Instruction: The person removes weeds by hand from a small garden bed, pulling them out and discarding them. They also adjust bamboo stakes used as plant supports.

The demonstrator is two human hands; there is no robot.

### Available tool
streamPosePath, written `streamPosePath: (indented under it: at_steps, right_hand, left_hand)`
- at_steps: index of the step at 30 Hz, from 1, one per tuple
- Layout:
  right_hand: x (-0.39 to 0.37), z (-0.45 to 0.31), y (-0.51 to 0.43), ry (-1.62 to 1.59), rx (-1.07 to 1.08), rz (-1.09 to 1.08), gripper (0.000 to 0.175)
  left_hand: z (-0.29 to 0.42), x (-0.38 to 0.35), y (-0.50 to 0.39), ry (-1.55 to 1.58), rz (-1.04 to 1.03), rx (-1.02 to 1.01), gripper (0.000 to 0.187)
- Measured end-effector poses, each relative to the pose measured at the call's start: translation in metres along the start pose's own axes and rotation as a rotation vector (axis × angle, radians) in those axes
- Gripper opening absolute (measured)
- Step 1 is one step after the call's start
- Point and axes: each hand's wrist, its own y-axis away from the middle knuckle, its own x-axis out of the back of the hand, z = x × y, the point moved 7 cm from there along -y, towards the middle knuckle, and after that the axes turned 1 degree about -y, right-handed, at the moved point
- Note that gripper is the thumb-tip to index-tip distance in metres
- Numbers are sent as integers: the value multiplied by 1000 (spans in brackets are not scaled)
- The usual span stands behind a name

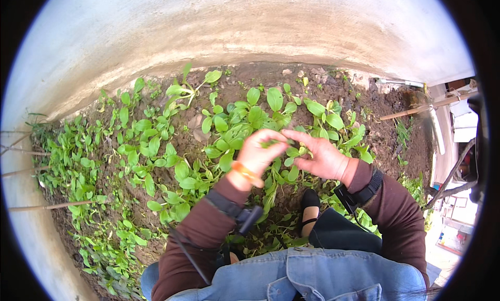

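My left hand [259, 148], with an orange bangle [247, 174] at the wrist, has its thumb and index finger pinched together on a small green sprig. Facing it, my right hand [322, 154] has its index finger and thumb apart, with small green leaves [299, 152] between them. The fingertips of both hands nearly meet, and blur hides whether the right fingers grip the sprig. Below and around the hands grow broad-leaved green seedlings [234, 117], rooted in brown soil [328, 80].
A pale plastered wall [254, 27] curves behind the bed. Thin sticks [50, 206] lean at the left. On the right are a wooden pole [425, 105] and a bare branch [453, 172]. My shoe [310, 199] stands among the plants. An uprooted-looking pale-stemmed plant [191, 91] lies near the wall.
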Motion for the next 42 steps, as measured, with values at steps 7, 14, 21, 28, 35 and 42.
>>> streamPosePath:
  at_steps: [7,14,21,28,35,42]
  right_hand:
    - [2,45,28,204,-141,122,27]
    - [49,83,118,492,-62,101,23]
    - [236,213,452,903,-917,226,59]
    - [246,216,549,720,-1272,258,57]
    - [148,137,245,438,-614,14,45]
    - [85,14,90,564,-103,-173,38]
  left_hand:
    - [-78,-59,8,-257,153,109,34]
    - [-72,-134,35,19,-336,274,66]
    - [-24,38,49,-220,-515,427,23]
    - [-6,215,84,-660,-58,668,16]
    - [-55,215,160,-1015,-488,775,22]
    - [-81,231,202,-1609,-311,863,24]
